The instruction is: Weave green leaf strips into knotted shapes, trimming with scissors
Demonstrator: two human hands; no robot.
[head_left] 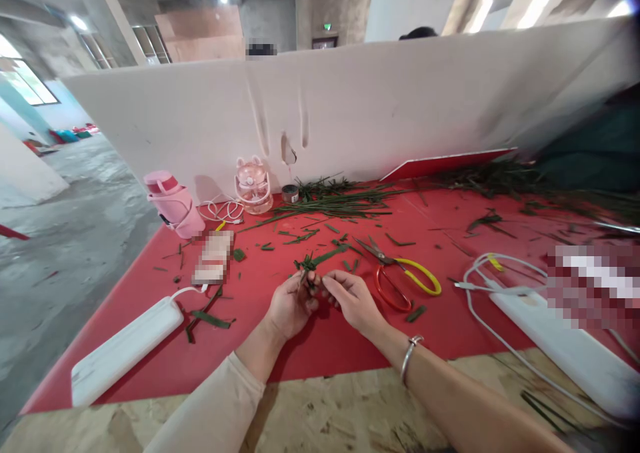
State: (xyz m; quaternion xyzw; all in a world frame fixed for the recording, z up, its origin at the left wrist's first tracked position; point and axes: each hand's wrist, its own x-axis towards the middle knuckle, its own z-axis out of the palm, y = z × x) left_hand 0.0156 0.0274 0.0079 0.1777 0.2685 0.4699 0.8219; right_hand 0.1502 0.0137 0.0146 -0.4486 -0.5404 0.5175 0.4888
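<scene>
Near the middle of the red tabletop, my left hand [291, 306] is closed around a small knotted bundle of green leaf strips [307, 266]. Close beside it, my right hand [353, 299] pinches with thumb and forefinger at the bundle's right side; what sits between those fingertips is too small to make out. One flat green strip [331, 255] runs out behind the bundle to the upper right. To the right of my right hand lie scissors [384, 261], blades apart, with one red and one yellow handle loop.
Long green stalks [340, 203] lie at the back, near a small tin [290, 193], a clear pink jug [253, 189] and a pink bottle [175, 206]. White power strips [127, 351] with cables flank my arms. A white partition [345, 113] rises behind the red tabletop [280, 366].
</scene>
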